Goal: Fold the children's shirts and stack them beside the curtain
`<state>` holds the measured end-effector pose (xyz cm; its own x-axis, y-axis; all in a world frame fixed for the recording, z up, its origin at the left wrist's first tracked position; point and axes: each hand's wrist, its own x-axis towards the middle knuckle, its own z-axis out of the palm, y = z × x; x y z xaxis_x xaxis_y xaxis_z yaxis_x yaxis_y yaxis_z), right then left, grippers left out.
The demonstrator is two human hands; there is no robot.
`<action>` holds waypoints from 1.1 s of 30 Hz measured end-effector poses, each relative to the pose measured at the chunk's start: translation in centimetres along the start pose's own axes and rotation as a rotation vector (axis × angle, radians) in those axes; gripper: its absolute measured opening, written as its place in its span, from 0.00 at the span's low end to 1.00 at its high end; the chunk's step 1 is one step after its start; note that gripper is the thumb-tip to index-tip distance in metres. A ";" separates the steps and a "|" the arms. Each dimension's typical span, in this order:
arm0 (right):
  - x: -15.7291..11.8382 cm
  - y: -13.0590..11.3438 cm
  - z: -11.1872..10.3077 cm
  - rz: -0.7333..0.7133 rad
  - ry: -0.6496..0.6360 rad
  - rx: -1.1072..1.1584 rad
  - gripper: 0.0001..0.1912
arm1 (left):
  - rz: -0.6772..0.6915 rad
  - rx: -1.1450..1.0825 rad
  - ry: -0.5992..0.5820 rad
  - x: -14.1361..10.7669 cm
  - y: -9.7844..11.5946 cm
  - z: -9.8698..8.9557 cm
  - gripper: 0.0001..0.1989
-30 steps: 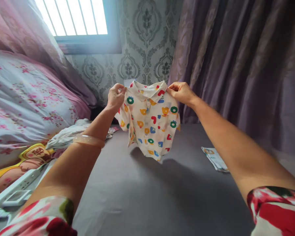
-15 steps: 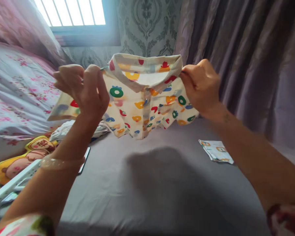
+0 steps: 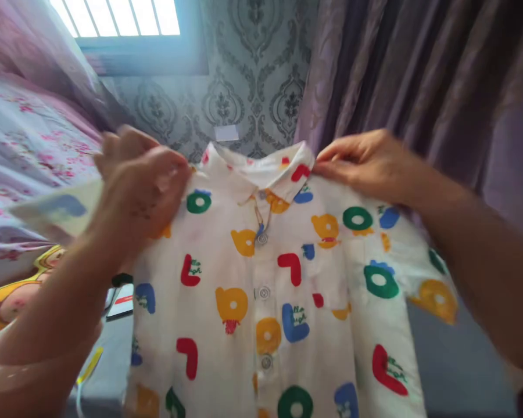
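Shirt (image 3: 226, 267): white with red, blue, green and yellow shapes, spread wide in the middle, buttons facing us. Its bottom edge runs out of view, so I can't tell if it touches the sheet.
Left hand (image 3: 143, 180): blurry, fingertips pinched together on one shoulder of the shirt; a sleeve sticks out past it.
Right hand (image 3: 366, 162): thumb and finger pinched on the other shoulder, just beside the collar (image 3: 285, 179).
Grey sheet (image 3: 457, 354): peeks out flat on both sides of the shirt.
Left strip of sheet: a yellow stick (image 3: 91, 364) and a flat thing (image 3: 119, 305), red and white, near the shirt's side edge.
Room by the left arm: tight, with a yellow toy (image 3: 13, 302) and flowery bedding (image 3: 35, 151) close behind.
Room by the right arm: sheet below, purple curtain (image 3: 396, 75) behind.
Between the hands: patterned wall (image 3: 253, 87) above the collar.
Far up left: bright window (image 3: 126, 17) with bars.
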<state>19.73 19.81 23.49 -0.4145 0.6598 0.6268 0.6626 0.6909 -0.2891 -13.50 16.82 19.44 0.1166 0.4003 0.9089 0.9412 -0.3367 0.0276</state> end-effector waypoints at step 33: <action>-1.7 25.3 28.4 0.168 -0.588 -0.583 0.18 | 0.014 0.228 -0.773 -14.3 -7.1 33.9 0.14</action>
<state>19.49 44.54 -5.43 -0.4321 0.8979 0.0835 0.8933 0.4135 0.1761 -11.12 42.40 -7.86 0.2371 0.9020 0.3609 0.9697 -0.1975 -0.1434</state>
